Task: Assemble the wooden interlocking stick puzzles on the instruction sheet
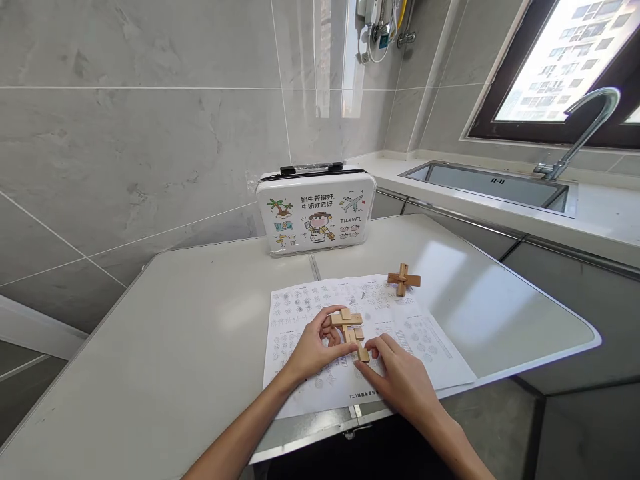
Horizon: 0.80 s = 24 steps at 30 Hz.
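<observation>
Apparently unfinished, pale wooden puzzle (349, 326) gripped by left hand (311, 350) and right hand (400, 380).

1. The white table (175, 320) in front of me had a seam running from near to far down its middle.
2. A white tin case (316, 212) with cartoon prints and a black handle stood upright at the far edge, against the grey tiled wall (150, 133).
3. An assembled wooden cross (403, 279) lay nearer than the case and to its right.
4. A steel sink (493, 183) sat in the far right counter, with a curved tap (583, 130) beside it.
5. A dark-framed window (565, 60) was above the tap.
</observation>
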Tool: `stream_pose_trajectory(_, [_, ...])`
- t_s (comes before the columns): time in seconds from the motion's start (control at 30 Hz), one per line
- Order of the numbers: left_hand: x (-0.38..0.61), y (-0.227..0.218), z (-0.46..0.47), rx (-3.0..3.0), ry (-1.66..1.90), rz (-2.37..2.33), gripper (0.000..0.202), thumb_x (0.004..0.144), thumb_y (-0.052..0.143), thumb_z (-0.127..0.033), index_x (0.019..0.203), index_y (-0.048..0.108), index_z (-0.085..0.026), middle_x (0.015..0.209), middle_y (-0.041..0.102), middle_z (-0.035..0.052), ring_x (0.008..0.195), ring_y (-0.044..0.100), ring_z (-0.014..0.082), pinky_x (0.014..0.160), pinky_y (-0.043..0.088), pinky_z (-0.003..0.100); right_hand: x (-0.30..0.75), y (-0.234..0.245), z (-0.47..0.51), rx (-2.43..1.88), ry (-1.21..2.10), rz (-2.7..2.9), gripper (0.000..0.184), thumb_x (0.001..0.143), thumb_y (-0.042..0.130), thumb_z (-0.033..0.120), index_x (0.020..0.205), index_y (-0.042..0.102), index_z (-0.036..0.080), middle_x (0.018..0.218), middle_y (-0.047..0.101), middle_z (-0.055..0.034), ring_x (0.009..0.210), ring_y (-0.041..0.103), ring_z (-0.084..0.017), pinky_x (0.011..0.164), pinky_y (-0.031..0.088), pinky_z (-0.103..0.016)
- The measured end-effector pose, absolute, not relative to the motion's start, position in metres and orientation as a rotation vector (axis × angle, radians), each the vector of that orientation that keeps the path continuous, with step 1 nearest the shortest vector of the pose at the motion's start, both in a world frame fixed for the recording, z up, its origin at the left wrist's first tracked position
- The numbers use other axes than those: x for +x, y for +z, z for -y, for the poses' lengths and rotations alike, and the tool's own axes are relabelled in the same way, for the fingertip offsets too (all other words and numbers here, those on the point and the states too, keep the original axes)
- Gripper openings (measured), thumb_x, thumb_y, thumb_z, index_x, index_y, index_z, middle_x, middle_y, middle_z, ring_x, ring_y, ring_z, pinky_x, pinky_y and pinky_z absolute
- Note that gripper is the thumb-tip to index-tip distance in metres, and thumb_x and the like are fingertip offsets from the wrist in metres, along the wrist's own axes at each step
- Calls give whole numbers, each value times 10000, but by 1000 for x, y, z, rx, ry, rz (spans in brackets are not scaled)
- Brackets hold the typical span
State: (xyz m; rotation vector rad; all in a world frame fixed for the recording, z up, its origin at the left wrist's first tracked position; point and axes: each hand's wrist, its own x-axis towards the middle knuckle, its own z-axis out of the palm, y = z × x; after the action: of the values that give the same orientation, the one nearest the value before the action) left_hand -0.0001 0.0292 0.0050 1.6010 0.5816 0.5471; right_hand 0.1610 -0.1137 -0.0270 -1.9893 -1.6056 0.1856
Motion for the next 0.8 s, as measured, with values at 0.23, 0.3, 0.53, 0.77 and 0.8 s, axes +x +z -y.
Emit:
stream_pose_trajectory(0.23, [-1,8,-27,1782,505,-645,709,773,875,-412,1390,555,-271,874,629,-30,681,506,122,689,463,261,173,-14,119,-1911,230,1624,251,1065,491,416,1227,595,255,968,741,-39,707,715,-200,625,522,-318])
stream_pose_trajectory(0.3, [-2,8,-26,1835,490,-665,718,772,873,-434,1396,553,-277,832,610,-43,694,520,133,696,463,266,176,-8,121,-1878,214,1646,282,1086,449,414,1271,590,256,986,751,-44,743,731,-206,630,531,-319])
stream_pose_trajectory(0.53, [-3,5,-25,1989,460,-666,739,757,876,-454,1402,558,-283,793,586,-54,698,517,144,670,423,265,175,0,122,-1832,102,1681,242,1106,422,359,1246,588,251,1035,752,-46,808,747,-204,610,522,-296])
stream_pose_trajectory(0.77, [-3,3,-25,2047,441,-555,763,733,893,-523,1382,575,-280,826,597,-44,702,491,139,672,415,264,171,5,122,-1782,71,1686,236,1103,442,310,1265,607,264,987,743,-32,764,726,-189,611,511,-283])
stream_pose_trajectory(0.8, [-3,3,-25,2052,456,-539,760,725,899,-528,1369,583,-279,854,608,-36,706,487,138,680,419,266,170,5,123,-1777,73,1680,236,1101,447,308,1268,608,262,975,741,-32,764,725,-189,614,511,-282])
